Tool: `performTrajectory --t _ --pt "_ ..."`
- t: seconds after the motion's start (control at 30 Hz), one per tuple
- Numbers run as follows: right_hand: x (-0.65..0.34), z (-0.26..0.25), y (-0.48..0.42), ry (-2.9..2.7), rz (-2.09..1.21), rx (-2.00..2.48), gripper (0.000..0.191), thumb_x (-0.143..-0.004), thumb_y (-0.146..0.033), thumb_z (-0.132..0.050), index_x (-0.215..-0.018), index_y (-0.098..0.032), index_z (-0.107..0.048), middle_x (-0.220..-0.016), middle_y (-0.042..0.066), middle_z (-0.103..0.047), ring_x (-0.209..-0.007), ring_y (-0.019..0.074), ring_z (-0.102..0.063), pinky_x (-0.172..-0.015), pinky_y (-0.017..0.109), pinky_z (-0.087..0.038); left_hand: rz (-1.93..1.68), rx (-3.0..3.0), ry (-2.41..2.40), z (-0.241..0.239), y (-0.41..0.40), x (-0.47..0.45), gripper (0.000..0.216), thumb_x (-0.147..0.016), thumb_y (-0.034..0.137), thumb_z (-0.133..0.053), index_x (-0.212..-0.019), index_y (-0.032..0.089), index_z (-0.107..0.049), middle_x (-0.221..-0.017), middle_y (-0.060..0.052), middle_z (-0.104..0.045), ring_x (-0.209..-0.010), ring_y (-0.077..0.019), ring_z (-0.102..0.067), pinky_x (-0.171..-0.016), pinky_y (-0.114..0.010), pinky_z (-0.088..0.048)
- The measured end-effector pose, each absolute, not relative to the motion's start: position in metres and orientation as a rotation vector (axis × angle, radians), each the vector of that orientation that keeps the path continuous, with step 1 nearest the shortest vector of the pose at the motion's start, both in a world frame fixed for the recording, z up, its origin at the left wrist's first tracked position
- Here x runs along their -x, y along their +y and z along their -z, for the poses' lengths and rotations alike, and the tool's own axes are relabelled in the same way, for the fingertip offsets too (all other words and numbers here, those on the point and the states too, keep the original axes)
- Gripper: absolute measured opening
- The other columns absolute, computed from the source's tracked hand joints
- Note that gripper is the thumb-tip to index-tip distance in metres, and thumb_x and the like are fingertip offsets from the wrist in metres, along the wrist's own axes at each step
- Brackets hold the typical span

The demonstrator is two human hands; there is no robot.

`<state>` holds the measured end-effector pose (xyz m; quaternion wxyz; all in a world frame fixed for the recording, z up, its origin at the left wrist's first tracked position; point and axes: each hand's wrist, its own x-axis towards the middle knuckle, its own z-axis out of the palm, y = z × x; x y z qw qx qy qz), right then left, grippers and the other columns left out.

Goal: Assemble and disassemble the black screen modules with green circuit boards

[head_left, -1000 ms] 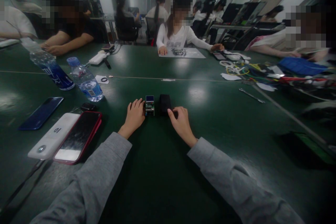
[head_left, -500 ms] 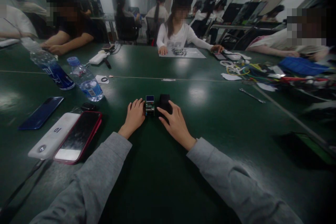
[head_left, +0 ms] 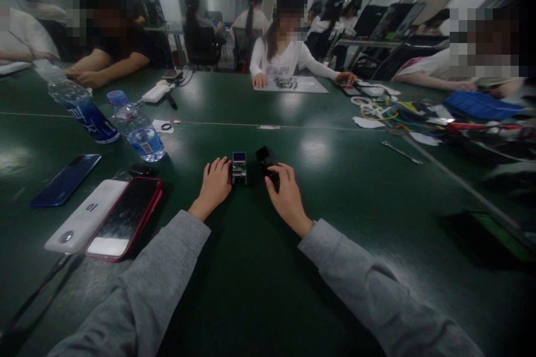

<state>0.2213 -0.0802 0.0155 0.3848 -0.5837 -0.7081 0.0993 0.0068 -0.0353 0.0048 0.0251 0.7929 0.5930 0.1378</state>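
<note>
grey sleeves [head_left: 146,273] lie nearest. to the left of the left hand, and closer in, a red-cased phone [head_left: 125,217] leans on a white power bank [head_left: 86,215]. the left hand [head_left: 216,181] rests palm down on the green table [head_left: 238,268], fingers close together and gripping nothing, beside a small circuit board [head_left: 239,173] — just right of its fingertips, screen [head_left: 239,157] at the far end. the right hand [head_left: 287,195] has thumb and forefinger at a black case [head_left: 264,154], turned askew just beyond and left of it — whether they clamp it, i cannot tell. past the left hand, leftward, is a clear bottle [head_left: 144,136]; past the right, rightward, a wrench [head_left: 402,152]. beyond both hands sits a person in white [head_left: 287,58].
</note>
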Motion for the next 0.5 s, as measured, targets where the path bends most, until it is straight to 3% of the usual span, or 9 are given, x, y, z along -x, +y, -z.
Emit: performTrajectory --t 0.3,0.5 --pt "-0.2276 -0.0088 -0.0735 -1.715 -0.211 1.505 0.032 -0.095 -0.039 -0.042 -0.112 -0.013 -0.051 -0.108 0.015 -0.054 -0.101 0.0267 -0.054 -0.090 0.047 -0.046 -0.432 -2.458 1.837 -0.0043 -0.0348 -0.0075 0.054 -0.084 0.013 -0.043 -0.138 0.012 -0.042 -0.150 -0.012 -0.038 -0.139 -0.0294 -0.033 -0.115 -0.053 -0.026" --pt "-0.2294 -0.0091 -0.0730 -1.690 -0.283 1.503 0.054 -0.089 -0.049 -0.054 -0.128 -0.013 -0.043 -0.124 0.018 -0.050 -0.112 0.0292 -0.053 -0.092 0.048 -0.048 -0.439 -2.462 1.835 -0.0033 -0.0348 -0.0066 0.053 -0.085 0.014 -0.043 -0.138 0.013 -0.042 -0.149 -0.012 -0.039 -0.139 -0.0289 -0.033 -0.114 -0.053 -0.027"
